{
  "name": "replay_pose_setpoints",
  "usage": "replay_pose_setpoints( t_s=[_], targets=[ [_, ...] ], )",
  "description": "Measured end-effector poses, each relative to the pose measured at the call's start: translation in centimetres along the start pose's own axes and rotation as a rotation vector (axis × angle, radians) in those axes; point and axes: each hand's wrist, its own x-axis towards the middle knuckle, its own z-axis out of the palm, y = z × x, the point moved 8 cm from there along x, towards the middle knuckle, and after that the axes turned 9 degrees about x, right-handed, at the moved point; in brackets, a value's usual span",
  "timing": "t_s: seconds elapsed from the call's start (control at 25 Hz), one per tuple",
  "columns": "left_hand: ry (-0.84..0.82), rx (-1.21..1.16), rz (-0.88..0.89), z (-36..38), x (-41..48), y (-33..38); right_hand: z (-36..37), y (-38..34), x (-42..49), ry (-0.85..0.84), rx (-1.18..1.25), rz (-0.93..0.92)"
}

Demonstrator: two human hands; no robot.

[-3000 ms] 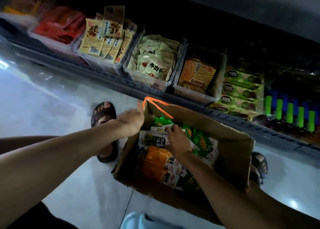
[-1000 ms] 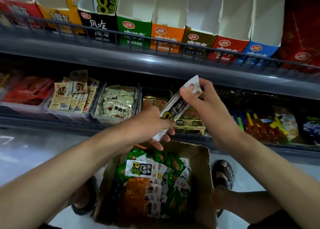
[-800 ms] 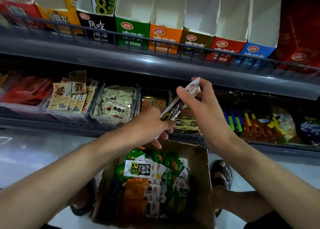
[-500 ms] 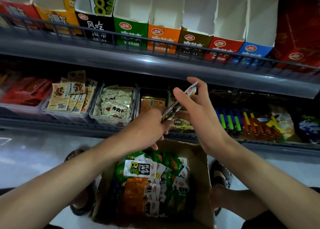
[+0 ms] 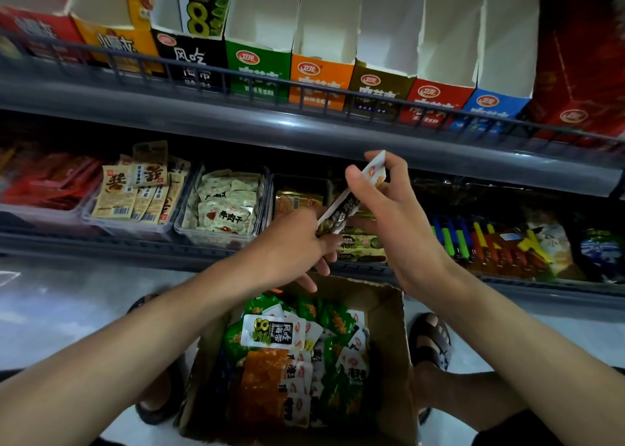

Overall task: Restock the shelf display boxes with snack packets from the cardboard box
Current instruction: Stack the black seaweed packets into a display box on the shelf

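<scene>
Right grip [image 5: 399, 229] pinches the upper end of a thin bundle [image 5: 348, 204] of packets, thumb on the near side, fingers behind. Left grip [image 5: 291, 249] holds the lower end, fingers curled round it. The bundle is seen edge-on and tilted, with its high end to the right; the number of packets cannot be told. It is held in the air above the box [image 5: 395, 344], level with the lower shelf [image 5: 101, 246].

The box stands open on the floor [image 5: 50, 310] between two sandalled feet. Inside lie loose packets: green ones [image 5: 338, 320] toward the far side, orange ones [image 5: 263, 378] nearer, and a white-and-black one [image 5: 270, 330] lying flat on top.

On the upper shelf [image 5: 304, 124], display boxes [image 5: 321, 80] stand in a row behind a rail: black, green, orange, brown, red, blue. The black one shows a packet upright inside. The others show only white inner walls.

On the lower shelf, clear bins [image 5: 220, 209] of snack packs sit side by side.
</scene>
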Motion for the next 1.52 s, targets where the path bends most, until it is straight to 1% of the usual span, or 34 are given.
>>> replay_pose_setpoints(
  t_s=[0.08,0.16,0.28,0.4,0.52,0.6,0.64,0.76,0.8,0.84,0.88,0.92,0.96,1.0,1.04,1.08,1.16,1.32,1.4,1.52],
  targets=[
    [-0.05,-0.127,-0.022,-0.7,-0.3,0.0,-0.2,-0.8,0.3,-0.044,0.007,-0.016],
    [-0.148,-0.235,-0.003,-1.5,-0.9,0.6,-1.0,-1.7,0.8,-0.051,0.05,-0.052],
    [-0.286,-0.283,0.022,-2.5,-1.9,1.8,-1.4,-1.8,1.3,-0.076,0.158,-0.005],
    [-0.334,-0.272,0.034,-3.5,-2.4,2.7,-0.6,-2.2,1.2,-0.118,0.169,0.049],
    [-0.315,-0.312,0.067,-5.6,-3.1,3.8,1.1,-5.3,1.7,-0.145,0.126,-0.029],
    [-0.198,-0.341,0.115,-8.2,-3.2,4.7,2.8,-8.6,2.7,-0.152,0.091,-0.151],
    [-0.093,-0.369,0.148,-9.8,-3.1,5.0,3.6,-10.4,3.4,-0.144,0.079,-0.215],
    [0.298,-0.555,0.273,-15.8,-3.6,5.5,6.3,-16.3,6.3,-0.105,0.039,-0.402],
    [0.426,-0.57,0.3,-17.7,-4.0,5.2,7.1,-18.2,7.5,-0.085,0.034,-0.462],
    [0.564,-0.509,0.302,-19.4,-4.5,4.7,7.8,-19.9,8.7,-0.061,0.035,-0.517],
    [0.72,-0.331,0.273,-21.0,-5.0,4.2,8.4,-21.4,10.1,-0.039,0.028,-0.572],
    [0.849,-0.049,0.223,-22.1,-5.4,4.1,9.1,-22.6,11.2,-0.025,0.006,-0.626],
    [0.925,0.265,0.158,-22.6,-5.6,4.4,9.9,-23.4,12.3,-0.021,-0.034,-0.674],
    [0.952,0.52,0.098,-22.6,-5.6,4.6,10.8,-23.7,13.3,-0.025,-0.085,-0.708],
    [0.943,0.662,0.053,-22.5,-5.4,4.7,11.7,-23.7,14.3,-0.031,-0.146,-0.722],
    [0.916,0.723,0.024,-22.3,-5.2,4.7,12.5,-23.3,15.1,-0.034,-0.208,-0.722],
    [0.886,0.764,-0.009,-22.4,-4.6,4.5,13.6,-22.2,16.5,-0.045,-0.305,-0.705],
    [0.899,0.782,-0.013,-22.8,-4.1,4.7,15.0,-20.5,17.7,-0.074,-0.47,-0.649],
    [0.906,0.79,-0.005,-22.6,-4.1,4.7,15.7,-19.9,17.7,-0.033,-0.628,-0.632],
    [0.911,0.794,0.004,-22.6,-3.9,4.7,17.0,-18.6,17.8,0.028,-0.875,-0.678]
  ],
)
